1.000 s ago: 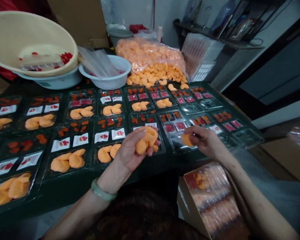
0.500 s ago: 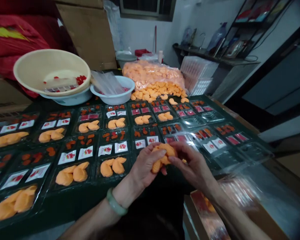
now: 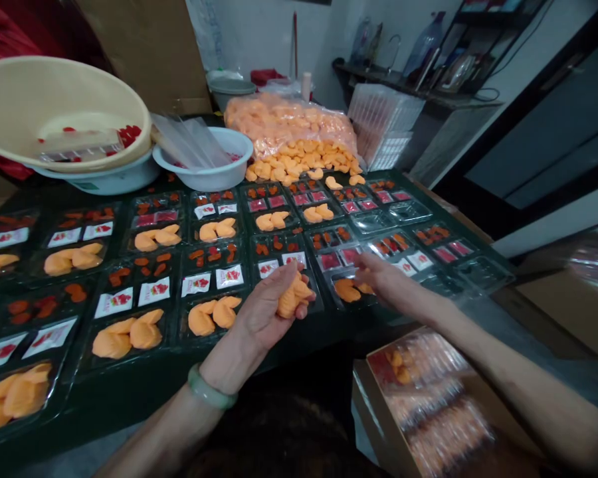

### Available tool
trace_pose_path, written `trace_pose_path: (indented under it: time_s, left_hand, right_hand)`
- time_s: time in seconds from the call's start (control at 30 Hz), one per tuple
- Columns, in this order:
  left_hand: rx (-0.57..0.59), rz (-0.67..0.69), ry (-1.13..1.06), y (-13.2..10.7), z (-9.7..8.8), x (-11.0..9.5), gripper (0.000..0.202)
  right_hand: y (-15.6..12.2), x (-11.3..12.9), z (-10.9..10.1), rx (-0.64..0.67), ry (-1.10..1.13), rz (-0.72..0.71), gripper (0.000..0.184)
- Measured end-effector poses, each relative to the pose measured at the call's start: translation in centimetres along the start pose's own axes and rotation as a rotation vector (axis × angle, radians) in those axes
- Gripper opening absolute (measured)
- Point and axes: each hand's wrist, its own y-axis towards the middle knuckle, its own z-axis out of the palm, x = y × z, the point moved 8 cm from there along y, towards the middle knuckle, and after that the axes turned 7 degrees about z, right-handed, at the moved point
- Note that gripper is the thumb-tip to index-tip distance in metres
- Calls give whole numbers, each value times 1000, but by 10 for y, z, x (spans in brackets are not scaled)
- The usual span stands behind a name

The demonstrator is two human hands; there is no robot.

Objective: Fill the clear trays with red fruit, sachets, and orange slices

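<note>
My left hand [image 3: 274, 302] is curled around several orange folded pieces [image 3: 293, 295], shaped like fortune cookies, above the table's front edge. To the right, my right hand [image 3: 383, 280] hovers low over a clear plastic tray [image 3: 331, 299], its fingers apart and slightly blurred. Two orange pieces [image 3: 347, 289] lie in that tray's front compartment, one partly hidden under the fingers. Behind them in the same tray are red packets [image 3: 339, 258] and small reddish-brown pieces. Left of my left hand, a filled tray holds an orange pair [image 3: 214, 315] and white printed sachets [image 3: 229, 276].
Rows of clear trays cover the dark green table [image 3: 149, 388]. At the back stand a cream basin [image 3: 10, 106], a light blue basin [image 3: 212, 176] and a large bag of orange pieces [image 3: 289, 126]. Stacked clear trays [image 3: 383, 119] stand behind right. An open carton [image 3: 389, 418] holds wrapped packs below.
My hands have parted: the right has let go of the orange pieces in the left and moved right over the tray. The view has shifted right and down.
</note>
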Motion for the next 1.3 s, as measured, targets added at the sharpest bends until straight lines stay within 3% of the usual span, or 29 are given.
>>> trace_pose_path:
  time_s: [0.07,0.1,0.17,0.27,0.33,0.4,0.5,0.57,0.7,0.77,0.93,1.03,1.1,1.2,1.3]
  left_hand:
    - [-27,-37,-16,1,1,4,23]
    - [-36,-61,-39,1,2,6,24]
    - [-45,-102,-101,4,5,11,28]
    - [-65,-97,-160,10,9,16,29]
    - [-96,-42,-152,13,10,16,21]
    - [-122,67,-123,15,11,12,9]
    - [-104,217,-20,12,15,5,10]
    - [-81,262,46,11,17,3,18]
    - [-67,299,94,11,23,8,20]
    - [-65,300,136,11,28,12,22]
    - [-9,178,53,14,45,28,24]
    - [-41,58,-54,19,45,37,13]
    - [-65,-2,-63,21,42,38,7]
    - [-76,-63,-64,22,42,34,14]
    - [-77,-110,-112,20,45,32,21]
  right_hand:
    - [-6,6,31,227,-229,-142,24]
    - [-10,9,37,245,-313,-193,29]
    - [-14,19,30,82,-353,-222,32]
    - [-26,49,11,-176,-72,-211,18]
    - [-32,73,15,-202,80,-185,21]
    - [-34,93,28,-169,67,-148,30]
    - [-31,101,47,-111,86,-66,28]
    - [-31,95,50,-108,177,-23,31]
    - [-40,72,36,-245,246,114,27]
    - [-44,67,32,-250,278,141,25]
    - [-52,57,25,-210,583,180,12]
    - [-63,32,-2,-299,640,252,15]
    - [-74,3,-37,-433,504,296,19]
    - [-91,-42,-87,-607,100,297,16]
    - [-88,-78,-90,-517,-151,186,9]
